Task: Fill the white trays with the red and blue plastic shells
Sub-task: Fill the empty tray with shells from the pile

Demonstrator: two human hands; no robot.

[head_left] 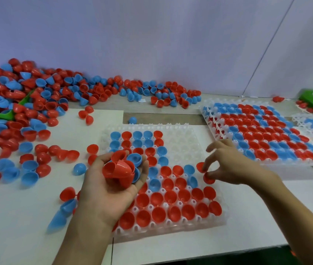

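A: Big heap of loose shells [43, 98] banked along the back left, well away from the work. Full tray [262, 131] parked off to the right, done by the look of it. Front tray [182, 142] about two-thirds filled, upper right corner bare.

B: Trouble ahead?

A: Plenty possible. Left hand [113, 186] palm up, fingers curled round a clutch of shells [122, 167], red nested on top, blue behind. Piled high and loose; a tilt of that palm and down they tumble onto seated rows, knocking some out of their cups.

B: And the right?

A: Right hand [226, 165] hovering at the tray's right edge, wrist raised, thumb and forefinger pinching a red shell [208, 177], other fingers fanned up and away. Possibly a second red one just above it; hard to tell through the blur. Dropped off-centre, likely to tip on a cup rim and sit crooked. Sleeveless forearm low over the near rows too, so a drag could scuff them.
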